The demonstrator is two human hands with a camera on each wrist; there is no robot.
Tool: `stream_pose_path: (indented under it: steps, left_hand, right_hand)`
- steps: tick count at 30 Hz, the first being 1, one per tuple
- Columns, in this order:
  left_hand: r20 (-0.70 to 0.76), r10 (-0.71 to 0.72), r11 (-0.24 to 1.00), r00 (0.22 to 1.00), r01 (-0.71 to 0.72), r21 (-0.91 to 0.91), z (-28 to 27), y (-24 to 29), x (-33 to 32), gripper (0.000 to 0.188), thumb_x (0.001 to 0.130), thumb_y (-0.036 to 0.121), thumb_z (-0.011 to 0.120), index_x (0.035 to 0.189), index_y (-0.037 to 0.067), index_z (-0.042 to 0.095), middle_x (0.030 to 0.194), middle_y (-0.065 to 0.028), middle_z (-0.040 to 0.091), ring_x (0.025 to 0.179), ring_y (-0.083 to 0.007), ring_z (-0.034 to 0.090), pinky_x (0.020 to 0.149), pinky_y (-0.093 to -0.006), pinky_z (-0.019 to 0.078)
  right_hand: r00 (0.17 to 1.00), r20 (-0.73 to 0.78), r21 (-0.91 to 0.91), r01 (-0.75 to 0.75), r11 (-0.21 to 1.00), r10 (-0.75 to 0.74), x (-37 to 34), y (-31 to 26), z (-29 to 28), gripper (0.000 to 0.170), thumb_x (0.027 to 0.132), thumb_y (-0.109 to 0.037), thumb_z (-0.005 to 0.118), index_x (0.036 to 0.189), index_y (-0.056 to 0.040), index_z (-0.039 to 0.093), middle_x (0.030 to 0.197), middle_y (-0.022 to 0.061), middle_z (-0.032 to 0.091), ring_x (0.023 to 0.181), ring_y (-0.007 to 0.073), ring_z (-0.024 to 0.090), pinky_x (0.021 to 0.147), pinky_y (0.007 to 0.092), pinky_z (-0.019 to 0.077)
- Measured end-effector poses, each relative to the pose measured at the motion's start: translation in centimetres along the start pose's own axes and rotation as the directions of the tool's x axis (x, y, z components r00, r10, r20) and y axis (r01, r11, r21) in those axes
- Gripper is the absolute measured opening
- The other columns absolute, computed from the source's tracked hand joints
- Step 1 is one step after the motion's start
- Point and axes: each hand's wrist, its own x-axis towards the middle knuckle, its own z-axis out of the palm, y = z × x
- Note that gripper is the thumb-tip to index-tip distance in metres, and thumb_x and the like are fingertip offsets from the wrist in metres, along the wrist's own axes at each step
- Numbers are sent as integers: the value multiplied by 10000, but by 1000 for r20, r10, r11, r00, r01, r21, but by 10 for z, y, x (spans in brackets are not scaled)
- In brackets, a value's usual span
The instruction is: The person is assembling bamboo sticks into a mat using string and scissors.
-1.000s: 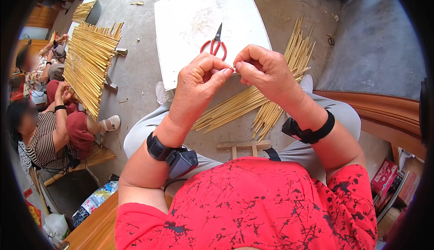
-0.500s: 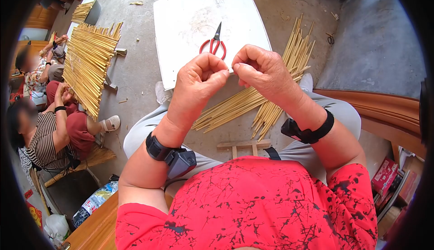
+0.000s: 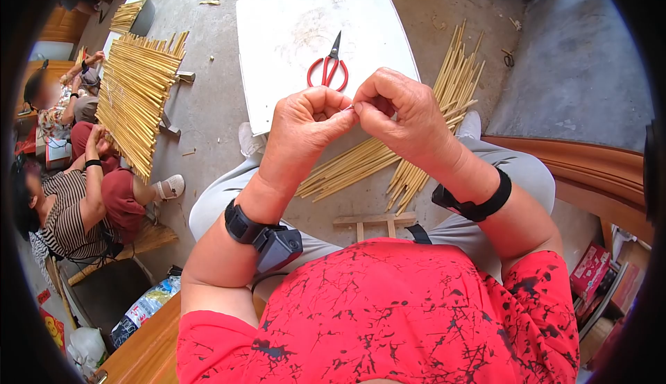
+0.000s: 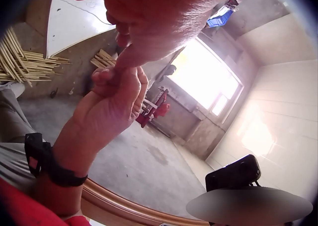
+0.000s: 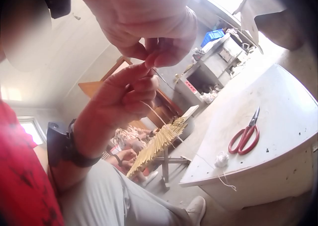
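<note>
A thin white thread is held between the two hands, above the near edge of the tabletop. By the left hand it is pinched between thumb and forefinger; by the right hand the same narrow pinch is made, and the thread seems to be gripped there also, although the bit between the fingertips is too small to be seen well. The two pinches are placed side by side, almost touching, so neither hand can be called nearer. From the left fingers a longer length is let down at a slant, as is shown by the right wrist view. Its far end cannot be followed with certainty; a small ball of white thread is seen on the tabletop, beside the scissors. The scissors are laid beyond the fingers, with the handles turned toward the person and the blades turned away.
</note>
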Motion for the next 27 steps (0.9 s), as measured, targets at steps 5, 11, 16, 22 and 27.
stream_pose_path:
  steps: [5,11,16,22,27]
  left_hand:
    - [-17,17,1000,1000,-17,9,1,-2,0,71,807,46,665,846,-8,640,760,-3,636,674,-22,548,600,-159,431]
    - [-67,70,990,995,-61,125,5,1,-2,69,799,57,676,815,1,638,711,21,610,633,-10,510,563,-158,410]
    - [-147,347,882,926,-268,389,4,1,-3,70,756,10,687,795,8,628,652,-2,572,579,-38,509,511,-187,405]
    - [36,629,559,777,-483,673,2,6,-2,114,708,-21,684,778,32,611,635,-75,529,538,-160,546,475,-254,425]
    - [115,657,448,745,-508,736,4,10,-3,136,685,-19,688,780,40,609,651,-77,547,547,-195,563,475,-282,441]
  right_hand:
    - [998,-40,-13,40,999,-41,-1,2,2,90,697,-28,611,740,-27,532,681,102,536,568,230,536,520,307,439]
    - [996,-73,-1,49,999,-49,-1,2,1,90,697,-15,604,734,-26,523,671,91,526,551,200,525,508,287,428]
    - [996,-53,128,-59,990,66,0,1,-5,66,732,-30,598,771,-18,546,656,25,526,546,78,494,489,239,401]
    - [886,288,506,-464,727,364,-1,-7,-8,95,805,-103,578,830,-12,575,668,-6,564,551,45,528,497,195,440]
    - [874,291,492,-486,722,389,-3,-8,-10,125,825,-137,584,856,-16,584,679,-1,569,557,43,542,497,190,462]
